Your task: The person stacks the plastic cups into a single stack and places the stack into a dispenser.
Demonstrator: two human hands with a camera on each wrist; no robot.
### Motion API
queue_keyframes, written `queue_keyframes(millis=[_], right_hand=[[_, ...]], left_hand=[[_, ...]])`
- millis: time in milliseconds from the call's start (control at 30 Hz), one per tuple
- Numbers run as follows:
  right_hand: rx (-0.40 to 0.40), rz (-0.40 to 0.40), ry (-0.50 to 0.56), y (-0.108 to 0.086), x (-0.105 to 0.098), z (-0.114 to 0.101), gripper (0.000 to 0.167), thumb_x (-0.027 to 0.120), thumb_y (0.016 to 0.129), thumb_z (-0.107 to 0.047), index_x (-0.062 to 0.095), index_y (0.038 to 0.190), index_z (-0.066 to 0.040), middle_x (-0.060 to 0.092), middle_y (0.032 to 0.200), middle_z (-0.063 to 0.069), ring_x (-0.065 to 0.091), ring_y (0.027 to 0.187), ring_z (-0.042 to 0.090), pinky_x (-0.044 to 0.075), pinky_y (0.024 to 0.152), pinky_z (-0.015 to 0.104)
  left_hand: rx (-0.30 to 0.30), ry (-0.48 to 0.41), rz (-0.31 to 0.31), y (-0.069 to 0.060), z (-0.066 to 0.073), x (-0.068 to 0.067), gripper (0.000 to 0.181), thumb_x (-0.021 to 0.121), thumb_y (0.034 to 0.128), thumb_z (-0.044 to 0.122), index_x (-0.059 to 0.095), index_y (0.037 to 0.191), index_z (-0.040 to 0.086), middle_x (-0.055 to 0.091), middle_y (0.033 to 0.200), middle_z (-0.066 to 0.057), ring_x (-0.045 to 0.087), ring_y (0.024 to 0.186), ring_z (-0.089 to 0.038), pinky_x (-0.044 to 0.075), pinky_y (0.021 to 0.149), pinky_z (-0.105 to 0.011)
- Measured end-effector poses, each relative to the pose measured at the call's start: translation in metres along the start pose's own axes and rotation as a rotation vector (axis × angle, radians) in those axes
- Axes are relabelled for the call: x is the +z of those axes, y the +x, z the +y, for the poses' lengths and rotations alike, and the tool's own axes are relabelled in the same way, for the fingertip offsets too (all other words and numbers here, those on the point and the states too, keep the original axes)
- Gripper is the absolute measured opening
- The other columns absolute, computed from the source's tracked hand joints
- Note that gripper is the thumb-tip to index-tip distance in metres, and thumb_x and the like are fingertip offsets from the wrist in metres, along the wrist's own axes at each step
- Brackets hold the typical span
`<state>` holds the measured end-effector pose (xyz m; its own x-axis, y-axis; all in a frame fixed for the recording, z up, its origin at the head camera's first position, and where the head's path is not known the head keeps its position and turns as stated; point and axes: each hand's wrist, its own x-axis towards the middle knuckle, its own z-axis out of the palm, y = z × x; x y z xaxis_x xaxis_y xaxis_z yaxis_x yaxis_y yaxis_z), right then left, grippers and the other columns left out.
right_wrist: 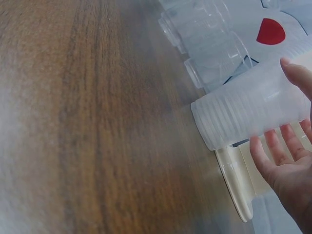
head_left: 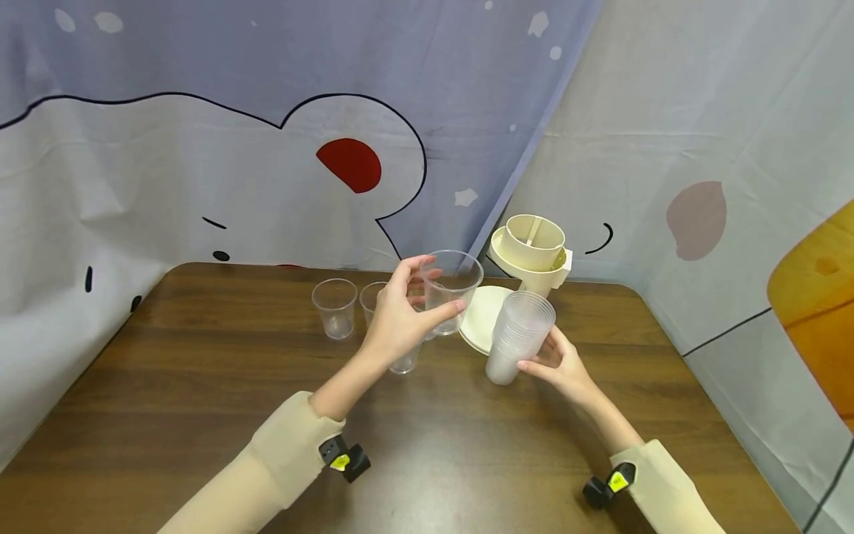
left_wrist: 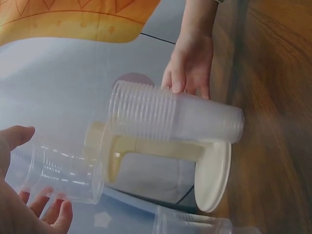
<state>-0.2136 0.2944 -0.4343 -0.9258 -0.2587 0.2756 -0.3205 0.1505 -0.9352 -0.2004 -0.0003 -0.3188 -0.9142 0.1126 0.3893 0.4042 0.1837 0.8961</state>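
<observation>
A single clear plastic cup [head_left: 452, 285] is held above the table between the thumb and fingers of my left hand [head_left: 407, 308]. To the right, a stack of nested clear plastic cups [head_left: 519, 337] leans slightly in my right hand [head_left: 560, 367], thumb on the near side and fingers behind. In the left wrist view the stack [left_wrist: 175, 112] lies across the picture with its rims toward the held cup [left_wrist: 63, 170]. The right wrist view shows the stack's base [right_wrist: 214, 122] near the tabletop.
Separate clear cups stand behind and below my left hand, among them one cup [head_left: 336, 308] at the left; some are partly hidden. Behind the stack rises a cream stand [head_left: 534, 245] with a ring-shaped top and a round base [head_left: 480, 319]. A patterned cloth [head_left: 267, 185] hangs behind the wooden table [head_left: 200, 386].
</observation>
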Motion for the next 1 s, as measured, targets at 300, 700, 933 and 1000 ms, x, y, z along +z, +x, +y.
queue_keyframes(millis=[300,700,933,1000], right_hand=[[-0.011,-0.005,0.014,0.000,0.000,0.001,0.077,0.070,0.079,0.008,0.032,0.145,-0.003,0.059,0.123,-0.014,0.060,0.110,0.003,0.053,0.088,0.022],[-0.015,-0.008,0.022,-0.001,0.001,0.000,0.077,0.070,0.079,0.008,0.031,0.145,-0.003,0.059,0.123,-0.013,0.060,0.110,0.003,0.053,0.089,0.022],[-0.004,-0.002,0.021,-0.001,0.001,0.000,0.074,0.069,0.080,0.009,0.032,0.144,-0.002,0.059,0.122,-0.014,0.060,0.110,0.002,0.053,0.089,0.021],[0.007,0.002,0.014,-0.001,0.001,-0.001,0.075,0.069,0.080,0.008,0.032,0.144,-0.002,0.059,0.122,-0.014,0.060,0.110,0.002,0.053,0.089,0.021]], left_hand=[[0.031,-0.032,-0.001,0.004,0.011,0.012,0.067,0.081,0.0752,0.019,0.048,0.133,0.010,0.064,0.125,-0.009,0.058,0.117,-0.025,0.052,0.093,-0.039],[0.061,-0.060,-0.023,0.006,0.021,0.025,0.066,0.080,0.0755,0.018,0.049,0.133,0.010,0.063,0.123,-0.011,0.060,0.112,-0.025,0.053,0.091,-0.039],[0.070,-0.073,0.003,0.010,0.020,0.033,0.066,0.081,0.0749,0.019,0.050,0.133,0.010,0.061,0.121,-0.010,0.061,0.109,-0.022,0.054,0.091,-0.038],[0.065,-0.066,0.008,0.011,0.020,0.035,0.067,0.082,0.0747,0.019,0.050,0.133,0.010,0.061,0.122,-0.009,0.061,0.110,-0.021,0.054,0.091,-0.034]])
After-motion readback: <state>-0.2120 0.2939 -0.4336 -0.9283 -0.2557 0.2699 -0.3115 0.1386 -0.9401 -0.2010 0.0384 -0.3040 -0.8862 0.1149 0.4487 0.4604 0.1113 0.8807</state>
